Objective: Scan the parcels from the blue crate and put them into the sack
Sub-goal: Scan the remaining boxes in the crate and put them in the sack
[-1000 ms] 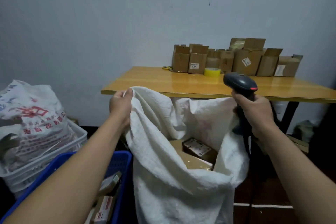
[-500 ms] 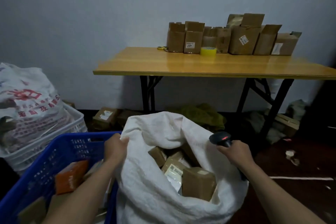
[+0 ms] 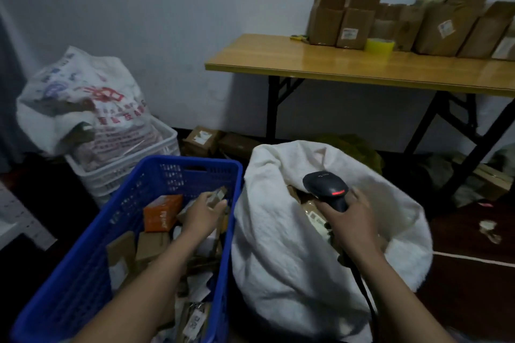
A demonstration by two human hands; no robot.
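The blue crate (image 3: 86, 253) stands at the lower left, full of cardboard parcels and an orange box (image 3: 161, 211). My left hand (image 3: 202, 213) reaches into it, fingers relaxed over a small brown parcel (image 3: 216, 195) near the far right corner; whether it touches is unclear. The white sack (image 3: 281, 253) sits to the right of the crate with its mouth open and brown parcels (image 3: 312, 210) inside. My right hand (image 3: 352, 220) grips a black barcode scanner (image 3: 327, 185) over the sack's mouth, its red light lit.
A white basket (image 3: 125, 167) holding a printed bag (image 3: 83, 103) stands behind the crate. A wooden folding table (image 3: 348, 67) at the back right carries open cartons and a yellow tape roll (image 3: 379, 45). Boxes and clutter lie on the floor under it.
My left hand let go of the sack's rim and moved left into the blue crate. The sack dropped lower and my view swung left and down. The right hand still holds the scanner.
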